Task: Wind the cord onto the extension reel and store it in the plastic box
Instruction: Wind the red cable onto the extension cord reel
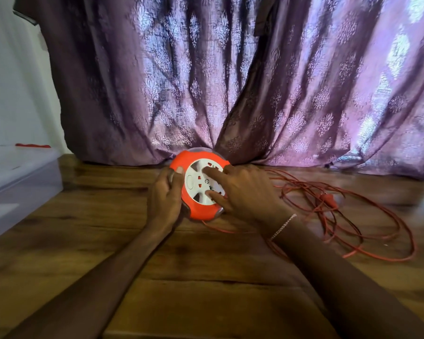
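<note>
Purple curtain (230,81) hangs behind wooden desk (206,289). Translucent plastic box (17,189) at desk's left edge. Red cord (367,231) in loose loops right of reel, mostly unwound. Orange-white extension reel (198,187) flat at desk centre. Left hand (165,196) clasps reel's left rim; right hand (245,192) fingers (213,173) spread, pressing white hub.
</note>
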A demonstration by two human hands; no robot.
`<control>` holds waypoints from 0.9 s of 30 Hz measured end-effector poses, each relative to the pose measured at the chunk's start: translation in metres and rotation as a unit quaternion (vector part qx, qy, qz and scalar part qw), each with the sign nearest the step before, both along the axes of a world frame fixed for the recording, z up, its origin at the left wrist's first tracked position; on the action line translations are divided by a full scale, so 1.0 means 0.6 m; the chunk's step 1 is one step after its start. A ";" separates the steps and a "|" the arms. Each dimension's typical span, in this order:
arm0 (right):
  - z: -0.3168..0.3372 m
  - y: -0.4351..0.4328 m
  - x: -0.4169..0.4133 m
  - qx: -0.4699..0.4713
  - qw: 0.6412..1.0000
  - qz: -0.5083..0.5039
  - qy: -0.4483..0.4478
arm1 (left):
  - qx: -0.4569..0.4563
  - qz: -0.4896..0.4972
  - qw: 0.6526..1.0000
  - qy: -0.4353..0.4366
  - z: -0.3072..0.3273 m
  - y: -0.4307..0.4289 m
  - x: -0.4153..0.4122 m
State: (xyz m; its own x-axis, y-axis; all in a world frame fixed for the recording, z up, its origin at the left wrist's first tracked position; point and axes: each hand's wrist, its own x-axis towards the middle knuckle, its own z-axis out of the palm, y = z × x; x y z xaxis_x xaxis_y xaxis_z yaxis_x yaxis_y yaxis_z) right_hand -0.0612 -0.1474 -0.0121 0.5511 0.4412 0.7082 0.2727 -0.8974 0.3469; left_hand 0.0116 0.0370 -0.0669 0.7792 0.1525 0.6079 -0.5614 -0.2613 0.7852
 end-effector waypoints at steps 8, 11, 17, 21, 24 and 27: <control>0.004 0.032 0.006 0.058 0.996 -0.058 0.020 | 0.026 0.037 0.998 -0.048 0.013 -0.005 -0.016; 0.013 0.047 -0.009 0.193 0.974 -0.103 0.061 | 0.064 0.060 0.994 -0.066 0.017 -0.013 -0.022; 0.009 0.048 0.004 0.512 0.835 -0.074 0.190 | 0.095 0.072 0.989 -0.091 0.018 -0.025 -0.034; 0.019 0.007 -0.014 0.281 0.956 -0.048 0.062 | 0.056 0.050 0.994 -0.074 0.018 -0.015 -0.026; 0.021 -0.010 -0.023 0.101 0.994 0.016 0.039 | 0.040 0.046 0.996 -0.068 0.017 -0.007 -0.019; 0.008 0.000 -0.021 -0.009 0.999 -0.012 0.046 | 0.038 0.043 0.996 -0.067 0.016 -0.008 -0.020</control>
State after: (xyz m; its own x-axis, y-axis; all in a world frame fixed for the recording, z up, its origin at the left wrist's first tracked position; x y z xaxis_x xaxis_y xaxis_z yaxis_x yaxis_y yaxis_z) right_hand -0.0735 -0.1473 -0.0076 0.6239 0.4390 0.6466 0.2831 -0.8981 0.3366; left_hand -0.0002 0.0322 -0.0571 0.6768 0.1651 0.7174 -0.6325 -0.3681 0.6815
